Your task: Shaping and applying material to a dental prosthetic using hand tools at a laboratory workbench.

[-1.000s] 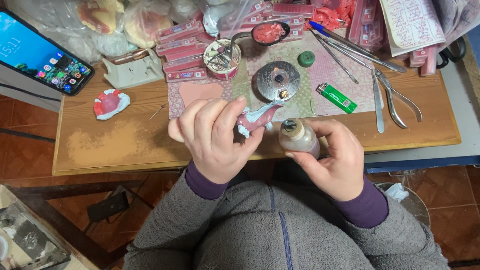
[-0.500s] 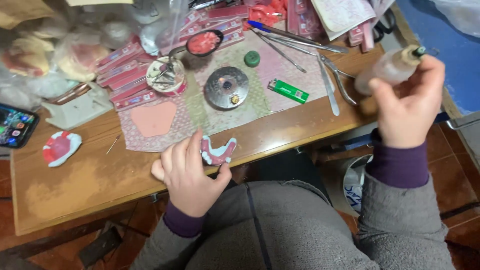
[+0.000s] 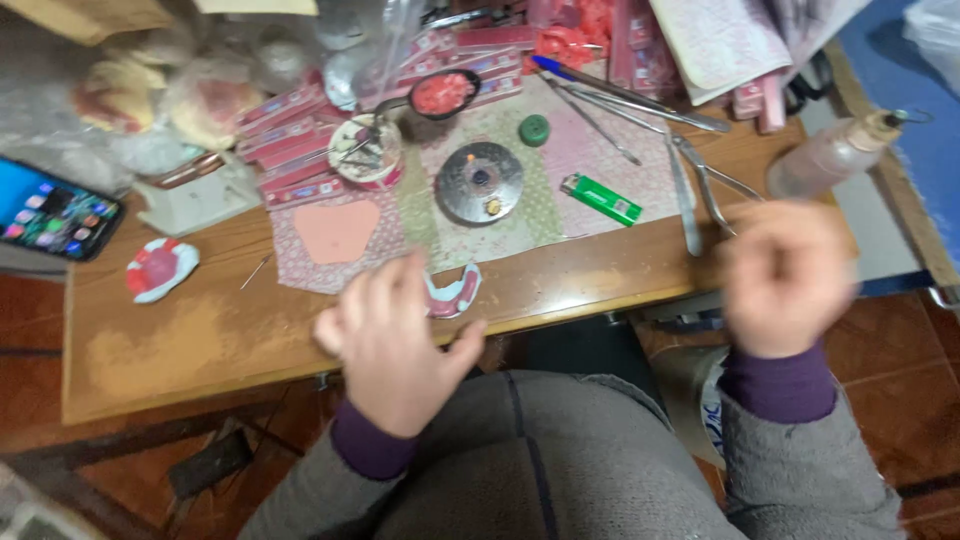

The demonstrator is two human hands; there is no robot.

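Down near the front edge of the wooden table [image 3: 180, 340], the left hand [image 3: 395, 345] grips a pink-and-white dental model [image 3: 455, 293] between thumb and fingertips, the piece poking out to the right of the fingers and lying just over the table's near edge. Its fingers are curled around that piece rather than spread. The right hand [image 3: 790, 275] is blurred, raised off to the right past the table's corner; its fingers look loosely curled into a fist, and I cannot tell whether anything sits inside. Just beyond it, at the far right, a small clear bottle [image 3: 835, 155] with a brown nozzle stands apart from the hand. On the patterned mat [image 3: 560, 190] farther back lie a round metal disc [image 3: 480, 182], a green lighter [image 3: 600, 198] to its right, and long metal pliers and tweezers [image 3: 690, 180] farther right. At the left, another pink-and-white model [image 3: 160, 268] rests on the wood, with a phone [image 3: 55, 208] beyond it near the left edge.
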